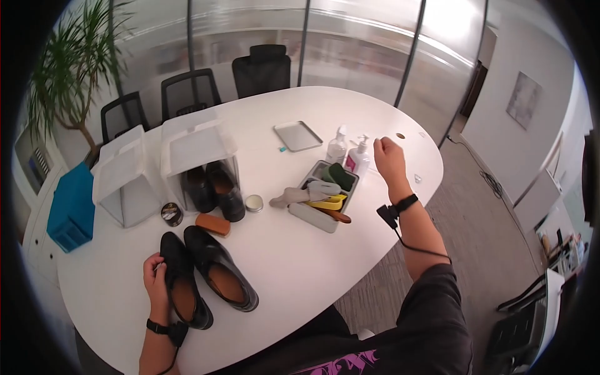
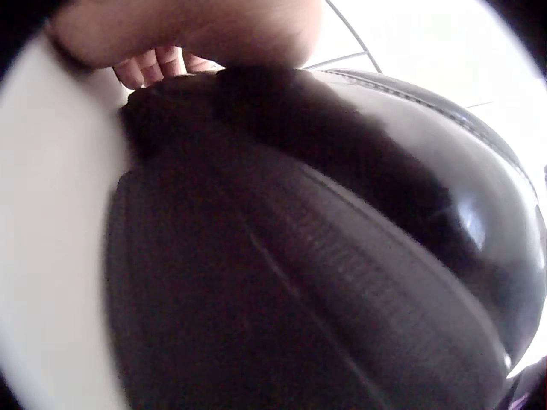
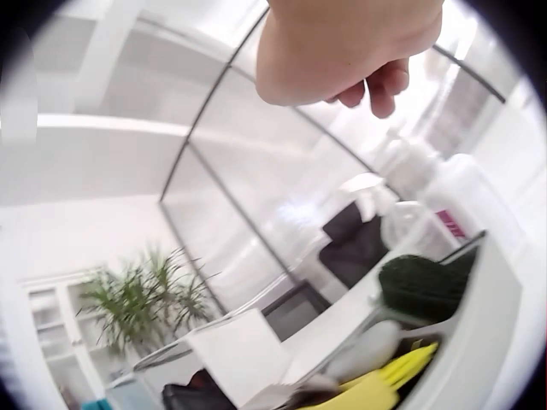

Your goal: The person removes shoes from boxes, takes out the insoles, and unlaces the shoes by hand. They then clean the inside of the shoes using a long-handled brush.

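A pair of black leather shoes stands near me on the table, toes pointing away. At the outer side of the left shoe's toe [image 1: 174,251] is my left hand [image 1: 154,275], fingers bent. Its fingertips [image 2: 147,68] show just past the shoe [image 2: 282,248] in the left wrist view; I cannot tell whether they hold its edge. The right shoe [image 1: 219,269] stands untouched beside it. My right hand [image 1: 389,156] is raised to the right of the pump bottle [image 1: 359,156], fingers curled, nothing visible in them. A second clear bottle [image 1: 337,147] stands next to the pump bottle.
A grey bin [image 1: 356,185] holds a green brush, yellow item and grey cloth. Around the shoes lie a brown block [image 1: 213,224], a dark round tin [image 1: 171,214] and a pale tin [image 1: 254,203]. Behind are a shoe box [image 1: 197,147] with black shoes and a metal tray [image 1: 298,135].
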A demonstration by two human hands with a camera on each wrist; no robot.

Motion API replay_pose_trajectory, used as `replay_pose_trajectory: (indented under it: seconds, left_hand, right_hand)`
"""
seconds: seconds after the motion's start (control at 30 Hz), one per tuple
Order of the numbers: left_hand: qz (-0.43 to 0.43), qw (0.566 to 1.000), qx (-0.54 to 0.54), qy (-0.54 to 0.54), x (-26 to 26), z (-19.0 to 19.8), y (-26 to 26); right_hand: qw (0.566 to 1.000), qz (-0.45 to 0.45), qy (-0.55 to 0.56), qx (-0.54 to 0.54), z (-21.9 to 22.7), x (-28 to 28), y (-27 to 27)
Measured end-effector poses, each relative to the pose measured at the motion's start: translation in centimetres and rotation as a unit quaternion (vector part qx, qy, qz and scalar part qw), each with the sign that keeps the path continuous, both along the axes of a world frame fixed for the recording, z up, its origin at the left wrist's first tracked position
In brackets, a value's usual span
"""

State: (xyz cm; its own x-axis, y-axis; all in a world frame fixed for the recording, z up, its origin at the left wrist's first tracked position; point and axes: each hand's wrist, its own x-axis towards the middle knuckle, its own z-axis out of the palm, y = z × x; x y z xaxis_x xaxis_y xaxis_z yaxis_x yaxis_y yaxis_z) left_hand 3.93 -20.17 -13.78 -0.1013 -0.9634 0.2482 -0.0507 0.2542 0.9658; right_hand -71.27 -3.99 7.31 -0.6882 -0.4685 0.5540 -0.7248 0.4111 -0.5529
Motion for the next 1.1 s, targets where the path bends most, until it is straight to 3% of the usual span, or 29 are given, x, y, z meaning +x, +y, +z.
replay_pose_trajectory:
  seconds: [0.03, 0.1, 0.17, 0.2, 0.37, 0.47, 0.53, 0.57, 0.63, 0.7, 0.73, 0.77, 0.83, 0.97, 1.1]
  left_hand:
    - [-0.008, 1.000, -0.006, -0.002, 0.3, -0.4, -0.4]
    - [0.007, 1.000, -0.008, -0.024, 0.7, -1.1, -1.0]
    - [0.008, 1.000, -0.010, -0.016, 0.6, -1.1, -1.0]
    - [0.011, 1.000, -0.004, -0.009, 0.5, -1.1, -1.0]
    - [0.012, 1.000, 0.003, -0.013, 0.4, -0.5, -0.8]
    - [0.014, 1.000, 0.004, -0.008, 0.4, -0.7, -0.8]
    - [0.019, 1.000, 0.000, -0.008, 0.3, -0.9, -0.9]
    - [0.021, 1.000, -0.007, -0.009, 0.1, -0.8, -0.7]
    - [0.028, 0.999, -0.013, -0.010, 0.0, -0.6, -0.4]
    - [0.014, 1.000, -0.008, -0.012, 0.0, -0.3, -0.3]
    - [0.022, 1.000, -0.011, -0.010, 0.0, -0.4, -0.3]
    - [0.020, 1.000, -0.016, -0.014, 0.0, -0.6, -0.4]
    - [0.026, 0.999, -0.025, -0.014, -0.4, -0.2, -0.1]
    - [0.042, 0.996, -0.051, -0.057, -0.9, 0.6, 0.9]
    - [0.045, 0.997, -0.057, -0.025, -1.6, 1.3, 1.7]
  right_hand:
    - [1.000, -0.008, -0.002, -0.006, -3.4, -5.0, 1.0]
    - [0.987, 0.057, 0.151, -0.002, -11.3, -11.4, 0.5]
    - [0.987, 0.003, 0.103, 0.126, -15.4, -13.1, 2.0]
    - [0.987, 0.011, 0.078, 0.137, -16.0, -12.7, 3.2]
    - [0.968, -0.039, 0.097, 0.230, -15.5, -10.6, 5.2]
    - [0.962, -0.058, 0.038, 0.262, -14.7, -11.1, 5.1]
    - [0.971, -0.156, 0.024, 0.177, -14.0, -11.6, 4.6]
    - [0.972, -0.153, 0.027, 0.177, -13.0, -11.8, 4.3]
    - [0.985, -0.169, -0.004, -0.021, -10.6, -12.0, 3.8]
    - [0.974, -0.052, -0.025, -0.217, -5.7, -8.1, 3.0]
    - [0.967, 0.020, -0.059, -0.248, -4.7, -8.5, 1.8]
    - [0.966, 0.029, -0.057, -0.250, -3.1, -6.7, 1.2]
    - [0.903, 0.276, -0.211, -0.253, 2.0, 0.6, 0.8]
    - [0.873, 0.398, -0.208, -0.192, 3.8, 10.5, -2.3]
    - [0.834, 0.465, -0.244, -0.167, 3.3, 18.7, -4.8]
